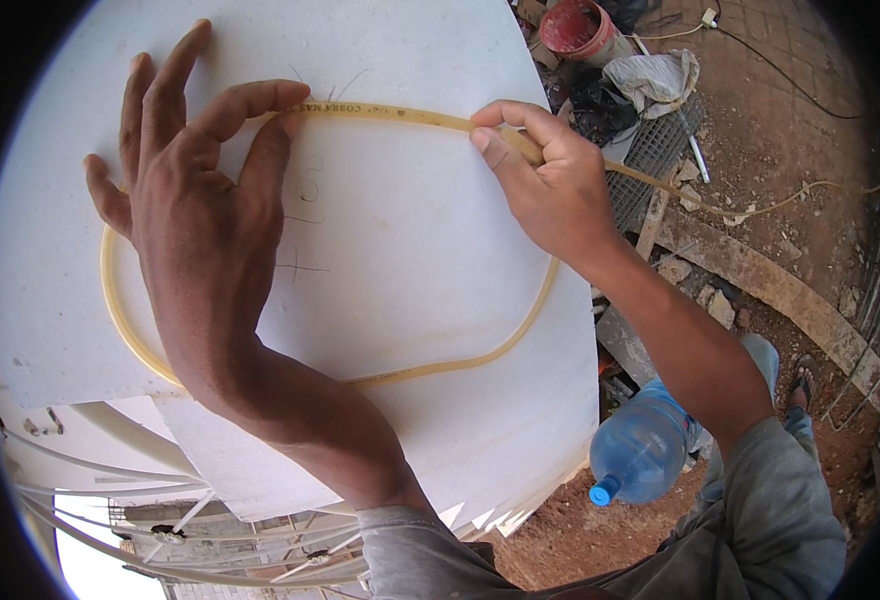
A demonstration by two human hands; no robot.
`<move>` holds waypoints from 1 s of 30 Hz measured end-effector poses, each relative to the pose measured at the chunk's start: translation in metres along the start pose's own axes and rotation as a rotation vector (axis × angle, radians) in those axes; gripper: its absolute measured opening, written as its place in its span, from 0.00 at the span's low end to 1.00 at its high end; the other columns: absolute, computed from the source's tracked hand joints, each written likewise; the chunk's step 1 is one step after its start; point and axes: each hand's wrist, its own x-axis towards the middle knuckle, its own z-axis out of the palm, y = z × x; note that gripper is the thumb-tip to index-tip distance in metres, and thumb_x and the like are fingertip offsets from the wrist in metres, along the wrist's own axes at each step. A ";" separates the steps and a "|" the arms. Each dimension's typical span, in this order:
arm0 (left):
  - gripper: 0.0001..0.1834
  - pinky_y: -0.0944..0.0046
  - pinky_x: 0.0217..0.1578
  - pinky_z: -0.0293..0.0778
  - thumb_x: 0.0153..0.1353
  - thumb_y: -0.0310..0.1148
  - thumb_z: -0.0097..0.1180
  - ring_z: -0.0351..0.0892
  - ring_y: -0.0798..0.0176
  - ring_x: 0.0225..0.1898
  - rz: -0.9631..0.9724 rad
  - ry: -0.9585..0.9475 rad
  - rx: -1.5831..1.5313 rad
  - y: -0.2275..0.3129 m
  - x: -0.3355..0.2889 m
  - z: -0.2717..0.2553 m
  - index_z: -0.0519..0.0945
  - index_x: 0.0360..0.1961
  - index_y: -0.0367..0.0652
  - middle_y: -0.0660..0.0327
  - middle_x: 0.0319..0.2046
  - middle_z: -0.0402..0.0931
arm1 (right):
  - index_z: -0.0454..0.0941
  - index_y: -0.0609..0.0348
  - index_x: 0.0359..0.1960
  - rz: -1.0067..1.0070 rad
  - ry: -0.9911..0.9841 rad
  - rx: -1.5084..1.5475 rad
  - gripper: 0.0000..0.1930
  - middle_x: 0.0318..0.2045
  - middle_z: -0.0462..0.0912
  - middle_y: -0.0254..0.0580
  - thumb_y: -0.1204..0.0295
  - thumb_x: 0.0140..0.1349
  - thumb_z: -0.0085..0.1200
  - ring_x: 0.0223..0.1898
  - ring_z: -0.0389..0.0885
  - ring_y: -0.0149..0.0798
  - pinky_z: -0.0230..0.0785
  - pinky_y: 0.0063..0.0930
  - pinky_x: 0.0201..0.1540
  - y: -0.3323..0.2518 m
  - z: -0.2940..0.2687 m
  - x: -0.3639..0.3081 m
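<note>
A thin, yellowish flexible hose (400, 112) with dark printing lies in a wide loop on a large white board (410, 270). My left hand (195, 200) pinches the hose at the loop's far side between thumb and index finger, its other fingers spread. To the right, my right hand (560, 185) pinches the same stretch between thumb and forefinger. Between the two hands the hose runs nearly straight. Part of the loop's near side passes beneath my left forearm. Past my right hand, a tail of hose leaves the board. Dark handwritten marks (305, 220) show inside the loop.
A large blue water bottle (640, 450) stands by the board's right edge. Beyond are a red bucket (575, 30), a pale plastic bag (650, 80), a metal grate (650, 165), rubble and a black cable (780, 75). Curved pale bars (200, 570) show at lower left.
</note>
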 end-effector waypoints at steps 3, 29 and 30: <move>0.11 0.36 0.79 0.29 0.66 0.55 0.63 0.51 0.62 0.80 0.015 0.009 0.017 -0.003 0.000 0.000 0.90 0.46 0.74 0.74 0.74 0.67 | 0.85 0.57 0.49 0.014 -0.003 0.001 0.11 0.29 0.81 0.27 0.65 0.71 0.62 0.30 0.73 0.19 0.70 0.18 0.34 0.000 0.000 0.000; 0.12 0.35 0.79 0.29 0.65 0.57 0.64 0.51 0.62 0.80 0.024 0.030 -0.008 -0.004 0.002 0.002 0.91 0.44 0.74 0.73 0.73 0.68 | 0.86 0.57 0.48 0.073 -0.035 -0.007 0.11 0.31 0.82 0.27 0.64 0.71 0.63 0.31 0.75 0.19 0.71 0.19 0.35 -0.003 -0.005 0.003; 0.12 0.35 0.79 0.29 0.64 0.57 0.64 0.51 0.62 0.80 0.026 0.032 -0.007 -0.004 0.003 0.002 0.91 0.44 0.74 0.73 0.73 0.68 | 0.86 0.57 0.48 0.076 -0.041 -0.007 0.12 0.31 0.83 0.27 0.64 0.71 0.63 0.31 0.75 0.19 0.71 0.19 0.35 -0.003 -0.005 0.004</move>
